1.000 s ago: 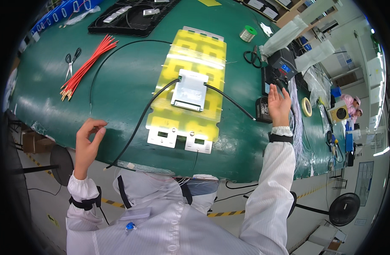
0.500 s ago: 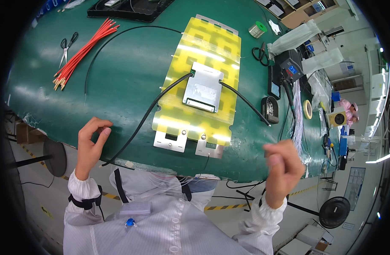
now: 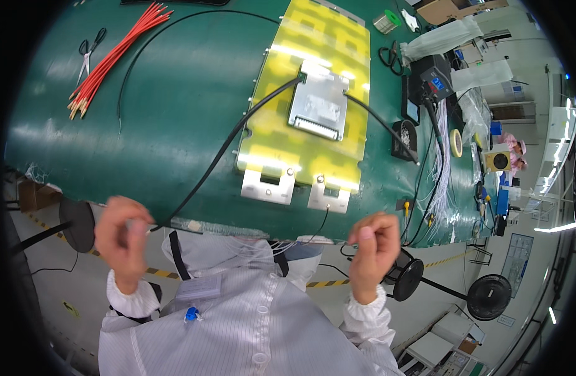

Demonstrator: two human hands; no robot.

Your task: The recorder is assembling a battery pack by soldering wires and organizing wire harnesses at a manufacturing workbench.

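My left hand [image 3: 123, 235], blurred, is at the table's near edge beside the lower end of a thick black cable [image 3: 228, 139]; whether it touches the cable is unclear. My right hand [image 3: 375, 247] is at the same edge, fingers curled and thumb against them; anything inside is hidden. Between and beyond my hands lies a yellow-covered flat pack [image 3: 300, 156] with metal tabs [image 3: 267, 188] at its near end. A silver metal box [image 3: 319, 103] sits on it, with black cables leaving both sides. A thin dark wire [image 3: 325, 219] hangs from the right tab.
Red wires [image 3: 115, 59] and scissors [image 3: 87, 56] lie at the left. Along the right are a solder spool [image 3: 386, 22], black-handled scissors [image 3: 391, 57], a soldering station [image 3: 431, 78], a small black tray [image 3: 404, 139], white wires [image 3: 443, 169] and a tape roll [image 3: 456, 143]. Co-workers sit farther right.
My right hand has moved left, uncovering yellow-tipped leads on the table. My left hand has dropped toward the near edge. The whole view has shifted, so the pack appears higher and farther right.
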